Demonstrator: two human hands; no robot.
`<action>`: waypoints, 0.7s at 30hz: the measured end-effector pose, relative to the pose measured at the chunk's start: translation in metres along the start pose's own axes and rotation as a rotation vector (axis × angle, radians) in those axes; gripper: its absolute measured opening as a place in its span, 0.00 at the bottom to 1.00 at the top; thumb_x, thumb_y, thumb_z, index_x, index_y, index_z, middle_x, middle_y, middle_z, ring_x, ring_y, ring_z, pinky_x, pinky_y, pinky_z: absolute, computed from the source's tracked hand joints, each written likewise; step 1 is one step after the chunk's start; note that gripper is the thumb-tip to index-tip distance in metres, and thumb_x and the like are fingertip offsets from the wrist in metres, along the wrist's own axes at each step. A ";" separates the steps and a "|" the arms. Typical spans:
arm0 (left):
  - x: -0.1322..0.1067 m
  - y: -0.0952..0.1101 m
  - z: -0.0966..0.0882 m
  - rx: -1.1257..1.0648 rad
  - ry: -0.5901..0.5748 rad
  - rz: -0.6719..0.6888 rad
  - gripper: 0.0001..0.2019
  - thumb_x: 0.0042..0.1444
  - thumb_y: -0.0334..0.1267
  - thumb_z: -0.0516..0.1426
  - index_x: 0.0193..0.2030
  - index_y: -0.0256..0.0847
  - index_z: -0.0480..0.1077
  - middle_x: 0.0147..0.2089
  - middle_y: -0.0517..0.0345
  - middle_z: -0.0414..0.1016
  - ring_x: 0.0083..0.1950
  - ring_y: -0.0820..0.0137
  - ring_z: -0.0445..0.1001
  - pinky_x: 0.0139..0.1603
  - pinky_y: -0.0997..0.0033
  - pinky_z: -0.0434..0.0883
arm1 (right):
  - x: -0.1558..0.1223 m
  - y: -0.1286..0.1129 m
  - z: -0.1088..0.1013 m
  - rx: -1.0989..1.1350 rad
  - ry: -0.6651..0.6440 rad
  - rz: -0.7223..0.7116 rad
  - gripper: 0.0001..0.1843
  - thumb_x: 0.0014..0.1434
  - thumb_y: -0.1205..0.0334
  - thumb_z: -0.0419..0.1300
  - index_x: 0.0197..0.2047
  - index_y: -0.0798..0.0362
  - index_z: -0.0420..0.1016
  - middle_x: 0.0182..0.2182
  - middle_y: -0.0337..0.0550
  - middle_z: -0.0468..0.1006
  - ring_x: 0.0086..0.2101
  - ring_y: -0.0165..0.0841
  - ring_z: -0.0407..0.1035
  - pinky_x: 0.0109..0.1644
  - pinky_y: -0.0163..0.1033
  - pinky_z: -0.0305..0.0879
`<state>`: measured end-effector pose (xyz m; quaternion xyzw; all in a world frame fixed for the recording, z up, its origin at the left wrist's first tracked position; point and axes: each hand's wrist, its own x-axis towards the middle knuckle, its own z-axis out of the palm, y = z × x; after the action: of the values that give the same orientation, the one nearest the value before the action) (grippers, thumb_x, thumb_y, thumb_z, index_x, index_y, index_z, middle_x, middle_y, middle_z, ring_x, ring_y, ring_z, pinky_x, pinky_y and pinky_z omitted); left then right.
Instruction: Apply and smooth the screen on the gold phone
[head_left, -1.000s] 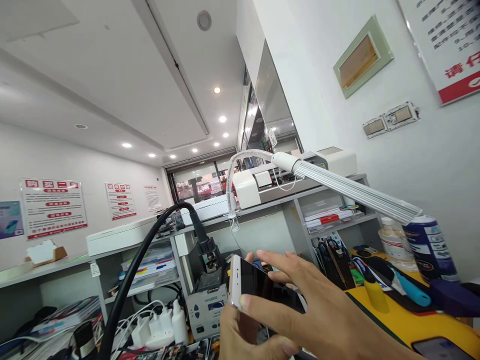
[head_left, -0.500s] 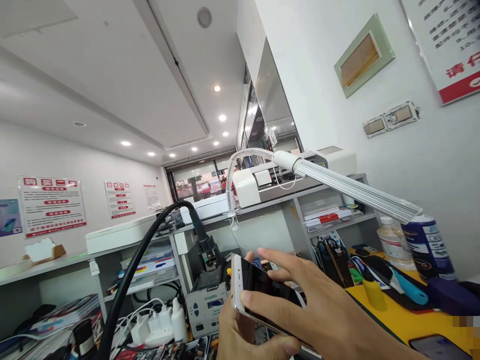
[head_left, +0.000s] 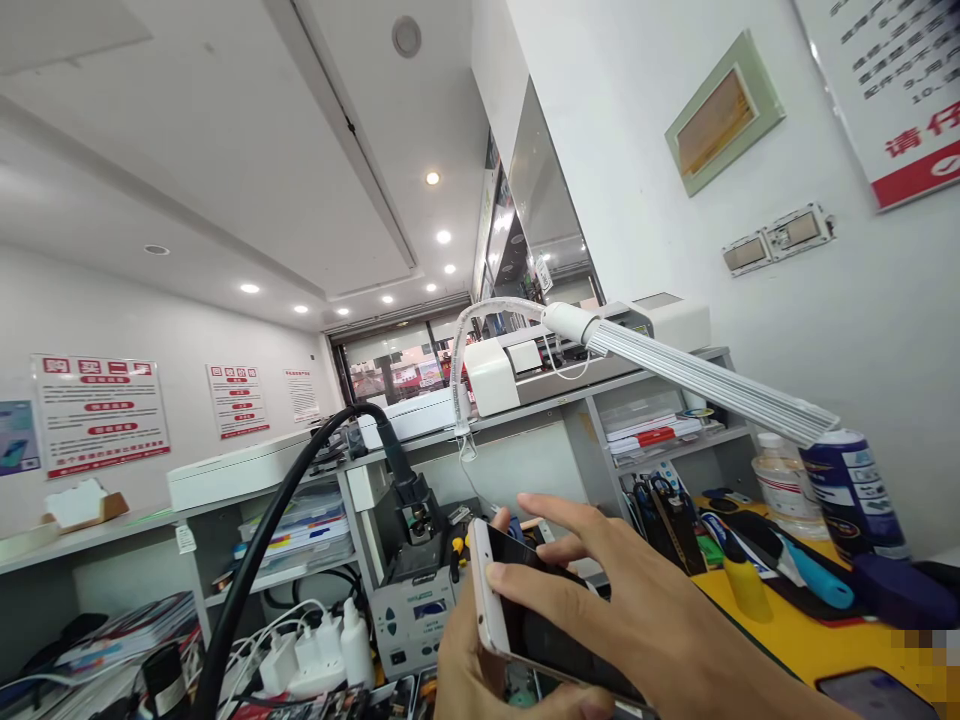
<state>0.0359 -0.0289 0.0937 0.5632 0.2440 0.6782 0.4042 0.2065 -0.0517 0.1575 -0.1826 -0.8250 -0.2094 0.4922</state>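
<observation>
A white smartphone (head_left: 517, 620) with a dark screen is held up near the bottom middle of the view, tilted with its top edge up and to the left. My left hand (head_left: 469, 670) grips it from below, fingers wrapped round its lower edge. My right hand (head_left: 622, 610) lies over the screen from the right. Its thumb presses the phone's near edge, and its fingers reach across toward the top. Both hands are closed on the phone.
A yellow work mat (head_left: 817, 640) at right carries a blue can (head_left: 851, 495), a clear bottle (head_left: 780, 480), tools and another phone (head_left: 862, 695). A white lamp arm (head_left: 705, 380) crosses above. A soldering station (head_left: 412, 615), black hose (head_left: 285, 510), chargers and grey shelves stand behind.
The phone has tipped flatter and shifted slightly right and down. My right thumb has slid along its near edge, and the fingers stay over the screen.
</observation>
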 end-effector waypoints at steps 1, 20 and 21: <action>-0.001 -0.001 0.000 0.016 0.013 0.009 0.51 0.29 0.36 0.76 0.64 0.40 0.64 0.58 0.41 0.77 0.61 0.46 0.74 0.63 0.52 0.70 | -0.001 0.002 0.006 0.014 0.092 -0.028 0.29 0.51 0.58 0.60 0.58 0.49 0.76 0.57 0.57 0.76 0.53 0.44 0.75 0.51 0.42 0.77; -0.009 -0.002 -0.004 0.481 0.131 0.284 0.50 0.37 0.49 0.74 0.69 0.60 0.60 0.67 0.55 0.70 0.66 0.46 0.69 0.66 0.52 0.69 | -0.001 -0.006 -0.005 0.130 -0.078 0.123 0.25 0.61 0.55 0.61 0.62 0.41 0.72 0.61 0.47 0.73 0.48 0.43 0.77 0.52 0.45 0.77; -0.009 -0.006 -0.005 0.503 0.136 0.334 0.50 0.39 0.48 0.73 0.70 0.60 0.58 0.67 0.54 0.70 0.65 0.46 0.70 0.67 0.51 0.68 | -0.001 -0.006 -0.006 0.143 -0.079 0.113 0.26 0.60 0.51 0.63 0.62 0.42 0.72 0.61 0.48 0.73 0.48 0.43 0.77 0.53 0.44 0.76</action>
<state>0.0324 -0.0324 0.0831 0.6313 0.3345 0.6897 0.1178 0.2079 -0.0600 0.1582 -0.2016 -0.8450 -0.1144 0.4820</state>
